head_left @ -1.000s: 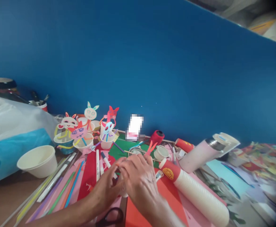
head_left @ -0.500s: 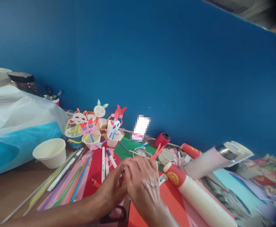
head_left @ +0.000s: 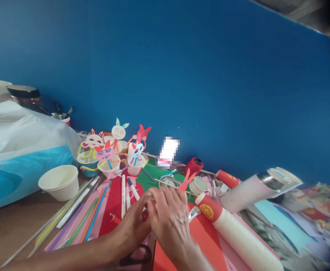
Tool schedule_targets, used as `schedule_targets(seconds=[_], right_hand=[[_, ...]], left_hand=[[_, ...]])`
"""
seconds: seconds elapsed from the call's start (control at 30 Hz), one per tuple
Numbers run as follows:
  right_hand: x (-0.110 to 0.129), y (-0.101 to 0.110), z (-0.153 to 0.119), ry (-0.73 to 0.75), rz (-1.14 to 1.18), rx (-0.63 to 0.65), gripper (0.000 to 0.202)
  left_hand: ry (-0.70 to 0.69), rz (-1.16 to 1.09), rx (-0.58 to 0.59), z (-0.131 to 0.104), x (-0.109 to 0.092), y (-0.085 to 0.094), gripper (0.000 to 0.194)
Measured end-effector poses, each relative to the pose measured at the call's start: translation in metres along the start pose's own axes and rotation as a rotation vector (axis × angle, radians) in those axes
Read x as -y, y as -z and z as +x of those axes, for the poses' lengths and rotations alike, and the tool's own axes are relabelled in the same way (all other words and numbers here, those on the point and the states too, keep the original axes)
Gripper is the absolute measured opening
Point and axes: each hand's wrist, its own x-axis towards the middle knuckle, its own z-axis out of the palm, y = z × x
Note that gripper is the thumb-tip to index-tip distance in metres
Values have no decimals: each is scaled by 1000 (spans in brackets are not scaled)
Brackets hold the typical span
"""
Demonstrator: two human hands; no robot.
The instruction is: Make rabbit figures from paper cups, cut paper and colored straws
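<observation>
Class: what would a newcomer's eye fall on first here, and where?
The deep-blue wall fills most of the upper view. Below it, left of centre, colourful paper figures cluster at small cups. At bottom centre, the left hand and right hand are close together.

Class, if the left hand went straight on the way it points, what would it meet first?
Most likely the right hand: the left hand points toward the right hand, just ahead of its fingers. Their overlap hides the exact gap, if any.
</observation>
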Motion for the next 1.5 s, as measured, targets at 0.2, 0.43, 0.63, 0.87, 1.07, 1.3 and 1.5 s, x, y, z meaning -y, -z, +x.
schedule_targets(seconds=[0.2,0.43,0.63,0.87,1.07,1.3,1.5], right_hand=[[-11,24,3,84,217,-170,17],[-19,22,2,148,349,-221,16],[-21,15,1,133,429,-156,8],[-30,2,7,-275,582,-35,20],[-22,-15,5,-370,713,56,50],[-17,-19,10,-413,930,57,48],[-21,-30,10,-508,1048,-41,44]], left_hand=[[149,-75,-52,13,-6,10,51],[92,-207,-134,30,-25,26,63],[166,-271,-212,32,-46,33,57],[107,-369,-270,32,-54,33,42],[102,-403,-289,29,-53,30,42],[206,-398,-271,30,-45,29,44],[223,-410,-165,33,-42,30,44]])
